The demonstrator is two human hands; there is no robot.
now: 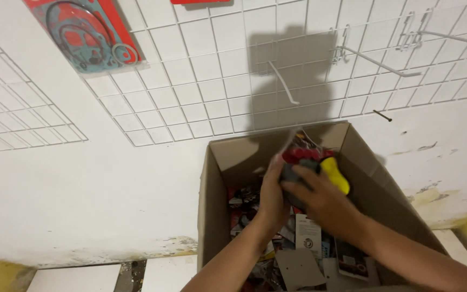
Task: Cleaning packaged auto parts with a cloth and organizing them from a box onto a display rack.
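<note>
Both my hands are raised over an open cardboard box that stands against a white wall. My left hand and my right hand together hold a bundle of packaged items with red, grey and yellow parts. The bundle is blurred, above the box's far side. Inside the box lie several more carded packages in a loose heap.
A white wire grid panel hangs on the wall with several metal hooks. A red and blue gasket pack hangs at upper left. Another grid panel is at left. White floor tiles show below.
</note>
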